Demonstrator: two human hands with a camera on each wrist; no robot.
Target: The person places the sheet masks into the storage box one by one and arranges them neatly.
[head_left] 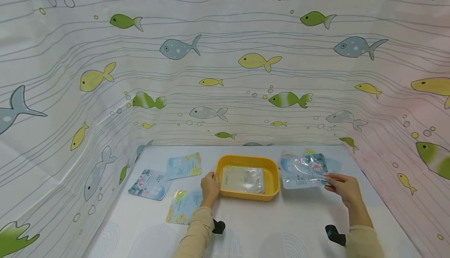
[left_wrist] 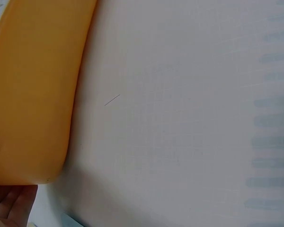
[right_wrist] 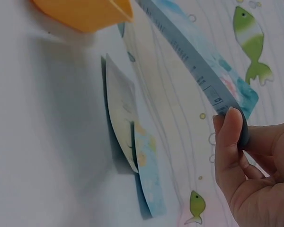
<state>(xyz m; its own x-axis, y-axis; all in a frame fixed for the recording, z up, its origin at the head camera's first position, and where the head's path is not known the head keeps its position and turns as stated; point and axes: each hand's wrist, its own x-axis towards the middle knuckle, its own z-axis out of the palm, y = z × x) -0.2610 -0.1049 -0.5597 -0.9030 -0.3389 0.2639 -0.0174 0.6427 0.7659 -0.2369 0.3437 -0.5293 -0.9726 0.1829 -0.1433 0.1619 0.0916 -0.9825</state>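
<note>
A yellow tray point(head_left: 274, 180) stands mid-table with a silvery white packet point(head_left: 243, 180) lying in it. My left hand point(head_left: 209, 187) grips the tray's left rim point(left_wrist: 33, 94), and part of its palm shows in the left wrist view. My right hand point(head_left: 342, 187) pinches the corner of a blue glossy packet point(head_left: 304, 170), lifted just right of the tray; the right wrist view shows thumb and fingers point(right_wrist: 229, 142) clamped on the packet's edge point(right_wrist: 199, 66). More packets point(right_wrist: 132, 142) lie flat beneath it.
Three blue and yellow packets point(head_left: 184, 165) point(head_left: 149, 184) point(head_left: 183, 206) lie left of the tray. A fish-print curtain point(head_left: 225, 74) walls in the white table point(head_left: 281, 226) on three sides. Black wrist camera mounts point(head_left: 334, 234) sit near the front edge.
</note>
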